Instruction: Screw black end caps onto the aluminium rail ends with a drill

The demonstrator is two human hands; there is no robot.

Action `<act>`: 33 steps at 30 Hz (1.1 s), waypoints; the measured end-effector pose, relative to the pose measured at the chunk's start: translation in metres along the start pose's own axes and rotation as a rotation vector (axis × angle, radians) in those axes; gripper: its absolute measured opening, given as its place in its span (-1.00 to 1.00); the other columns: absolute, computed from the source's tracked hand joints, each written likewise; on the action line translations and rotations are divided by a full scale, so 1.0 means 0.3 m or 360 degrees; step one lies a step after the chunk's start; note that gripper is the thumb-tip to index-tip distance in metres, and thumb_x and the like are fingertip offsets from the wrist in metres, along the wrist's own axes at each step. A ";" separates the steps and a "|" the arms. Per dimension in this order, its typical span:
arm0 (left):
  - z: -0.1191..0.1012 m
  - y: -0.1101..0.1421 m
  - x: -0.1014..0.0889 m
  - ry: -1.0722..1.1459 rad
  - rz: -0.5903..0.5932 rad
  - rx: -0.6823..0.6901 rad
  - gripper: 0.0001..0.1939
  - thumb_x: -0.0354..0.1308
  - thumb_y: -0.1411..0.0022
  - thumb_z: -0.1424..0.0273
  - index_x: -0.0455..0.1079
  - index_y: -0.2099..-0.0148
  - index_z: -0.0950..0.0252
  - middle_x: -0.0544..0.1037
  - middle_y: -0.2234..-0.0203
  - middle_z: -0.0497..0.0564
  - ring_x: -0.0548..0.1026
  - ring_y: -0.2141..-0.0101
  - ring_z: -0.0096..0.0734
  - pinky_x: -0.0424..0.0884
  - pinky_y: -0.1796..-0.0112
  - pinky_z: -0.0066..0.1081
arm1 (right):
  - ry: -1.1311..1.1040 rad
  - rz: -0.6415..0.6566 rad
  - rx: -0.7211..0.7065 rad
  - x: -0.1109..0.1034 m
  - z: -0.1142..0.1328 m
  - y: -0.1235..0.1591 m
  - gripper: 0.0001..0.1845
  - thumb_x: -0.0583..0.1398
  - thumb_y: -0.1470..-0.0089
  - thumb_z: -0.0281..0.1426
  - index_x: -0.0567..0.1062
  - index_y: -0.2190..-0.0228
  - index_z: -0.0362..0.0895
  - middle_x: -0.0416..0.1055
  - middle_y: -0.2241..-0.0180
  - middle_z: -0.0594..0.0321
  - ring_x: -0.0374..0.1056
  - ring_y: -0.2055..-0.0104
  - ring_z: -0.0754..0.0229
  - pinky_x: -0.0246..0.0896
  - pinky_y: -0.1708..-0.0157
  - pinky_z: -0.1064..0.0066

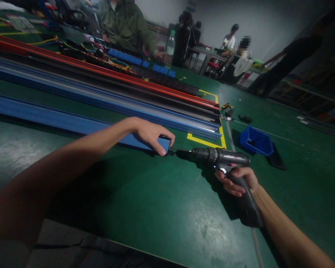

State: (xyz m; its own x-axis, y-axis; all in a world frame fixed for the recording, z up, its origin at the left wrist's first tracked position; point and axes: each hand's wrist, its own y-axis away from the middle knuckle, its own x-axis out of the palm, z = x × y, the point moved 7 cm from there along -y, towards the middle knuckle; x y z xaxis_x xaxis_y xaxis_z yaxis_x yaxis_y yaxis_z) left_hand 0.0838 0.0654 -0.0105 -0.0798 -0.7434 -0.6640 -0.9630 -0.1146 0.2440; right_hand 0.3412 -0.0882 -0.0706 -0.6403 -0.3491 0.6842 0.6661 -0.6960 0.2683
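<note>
My left hand [152, 134] is closed around the end of a long blue metal profile [80, 124] that lies on the green table, thumb on the near side and fingers over the far side. In my right hand [241, 180] is a black cordless drill [226, 158], gripped by its handle, with a finger near the trigger. Its long thin bit points left and reaches the end of the blue profile, beside my left fingertips. Whether a screw sits at the tip is too small to tell.
Behind lie more long profiles, blue [156, 115] and orange [134, 79], near yellow tape [206, 141] on the green table [156, 208]. A blue bin [256, 140] stands at the right. Wiring and blue parts [125, 56] lie farther back, where a person in a green jacket [125, 26] faces the table.
</note>
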 end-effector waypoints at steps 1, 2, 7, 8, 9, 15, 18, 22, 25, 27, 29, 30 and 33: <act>0.000 0.000 0.000 0.0005 0.0004 -0.0003 -0.53 0.32 -0.12 0.02 0.46 0.01 0.14 0.57 0.06 -0.03 0.47 0.03 -0.23 0.30 0.02 -0.38 | -0.0004 -0.0005 0.0000 0.000 0.000 0.000 -0.71 0.17 -0.09 -0.39 0.50 0.20 -0.35 0.38 0.47 0.24 0.03 0.77 0.50 0.13 0.74 0.56; -0.001 0.000 0.000 0.0009 0.0004 -0.0003 -0.53 0.32 -0.12 0.02 0.46 0.01 0.14 0.57 0.06 -0.03 0.47 0.03 -0.23 0.30 0.01 -0.38 | -0.0011 -0.0003 -0.0002 0.001 0.000 0.000 -0.71 0.17 -0.09 -0.39 0.51 0.20 -0.35 0.39 0.48 0.24 0.02 0.77 0.50 0.13 0.74 0.57; -0.005 0.002 -0.001 -0.0012 0.0008 -0.0002 -0.53 0.31 -0.13 0.02 0.45 0.00 0.15 0.56 0.05 -0.02 0.47 0.03 -0.23 0.30 0.01 -0.38 | -0.0049 0.0037 -0.0005 0.010 0.002 0.000 -0.70 0.16 -0.10 -0.41 0.52 0.19 -0.37 0.39 0.48 0.24 0.02 0.77 0.51 0.15 0.73 0.58; -0.004 0.002 0.000 -0.0014 0.0012 -0.0006 -0.53 0.31 -0.13 0.02 0.45 0.00 0.15 0.56 0.05 -0.02 0.47 0.03 -0.23 0.30 0.00 -0.38 | -0.0052 0.0042 0.0001 0.011 0.002 0.000 -0.70 0.16 -0.10 -0.41 0.52 0.19 -0.36 0.39 0.48 0.24 0.03 0.77 0.50 0.17 0.72 0.58; -0.004 0.002 0.000 -0.0016 0.0015 -0.0008 -0.53 0.31 -0.13 0.01 0.44 0.00 0.15 0.56 0.05 -0.02 0.47 0.02 -0.22 0.30 0.00 -0.37 | -0.0051 0.0049 0.0007 0.012 0.002 0.000 -0.70 0.17 -0.10 -0.41 0.52 0.19 -0.36 0.39 0.48 0.24 0.03 0.77 0.50 0.18 0.71 0.57; -0.005 0.001 0.000 -0.0028 0.0011 0.0016 -0.53 0.30 -0.14 0.01 0.44 0.00 0.15 0.56 0.04 -0.02 0.47 0.02 -0.24 0.30 0.01 -0.40 | -0.0045 0.0063 0.0004 0.014 0.004 -0.003 -0.69 0.17 -0.10 -0.41 0.53 0.18 -0.36 0.41 0.46 0.23 0.02 0.76 0.51 0.17 0.71 0.58; -0.005 0.001 -0.002 -0.0006 -0.0007 0.0021 -0.54 0.32 -0.13 0.02 0.45 0.01 0.15 0.56 0.05 -0.03 0.47 0.03 -0.25 0.30 0.03 -0.40 | -0.0027 0.0041 -0.0007 0.011 0.004 -0.004 -0.68 0.16 -0.10 -0.41 0.52 0.17 -0.36 0.41 0.46 0.22 0.01 0.76 0.51 0.16 0.71 0.58; -0.004 0.000 -0.002 0.0022 -0.0013 0.0004 -0.53 0.34 -0.10 0.02 0.47 0.02 0.14 0.57 0.08 -0.03 0.47 0.05 -0.24 0.30 0.05 -0.39 | 0.0003 -0.0003 0.0013 0.001 -0.002 -0.003 -0.68 0.18 -0.07 -0.38 0.51 0.18 -0.36 0.41 0.47 0.22 0.02 0.78 0.50 0.14 0.75 0.56; -0.004 0.000 -0.002 0.0042 -0.0015 -0.0004 -0.53 0.34 -0.09 0.02 0.48 0.02 0.14 0.57 0.08 -0.04 0.47 0.05 -0.23 0.30 0.04 -0.38 | -0.0002 -0.0014 0.0018 -0.005 -0.004 -0.002 -0.69 0.18 -0.07 -0.38 0.49 0.19 -0.35 0.41 0.47 0.22 0.02 0.78 0.50 0.13 0.75 0.57; -0.005 0.001 -0.002 0.0031 -0.0012 0.0002 -0.53 0.33 -0.10 0.02 0.48 0.02 0.13 0.57 0.07 -0.04 0.47 0.05 -0.24 0.30 0.04 -0.38 | -0.0007 0.0001 0.0016 -0.005 -0.004 -0.002 -0.69 0.18 -0.07 -0.38 0.49 0.19 -0.34 0.41 0.47 0.22 0.03 0.78 0.50 0.13 0.75 0.57; -0.006 0.001 -0.001 0.0003 -0.0003 0.0011 -0.53 0.32 -0.12 0.01 0.46 0.01 0.14 0.56 0.07 -0.04 0.47 0.04 -0.25 0.30 0.05 -0.40 | -0.0009 0.0013 0.0025 -0.005 -0.004 -0.002 -0.69 0.18 -0.08 -0.38 0.49 0.19 -0.35 0.41 0.46 0.22 0.04 0.77 0.50 0.13 0.75 0.57; -0.005 0.001 0.000 -0.0010 0.0003 0.0012 -0.53 0.31 -0.13 0.00 0.45 0.01 0.14 0.56 0.06 -0.04 0.47 0.04 -0.26 0.30 0.05 -0.40 | -0.0011 0.0014 0.0031 -0.005 -0.005 -0.002 -0.69 0.18 -0.08 -0.38 0.49 0.18 -0.35 0.41 0.46 0.21 0.04 0.77 0.50 0.13 0.74 0.57; -0.003 0.001 0.002 -0.0034 0.0018 0.0010 -0.52 0.30 -0.15 -0.01 0.43 0.01 0.15 0.55 0.06 -0.03 0.47 0.04 -0.26 0.30 0.04 -0.41 | -0.0021 0.0033 0.0036 0.000 -0.003 -0.002 -0.68 0.18 -0.09 -0.38 0.51 0.17 -0.35 0.42 0.45 0.21 0.04 0.76 0.50 0.14 0.72 0.57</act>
State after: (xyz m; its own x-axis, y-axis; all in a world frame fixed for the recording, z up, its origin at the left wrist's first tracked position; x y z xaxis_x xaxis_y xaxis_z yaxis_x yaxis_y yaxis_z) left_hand 0.0836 0.0644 -0.0101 -0.0961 -0.7302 -0.6764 -0.9635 -0.1023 0.2473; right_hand 0.3404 -0.0883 -0.0714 -0.6211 -0.3547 0.6988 0.6878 -0.6742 0.2690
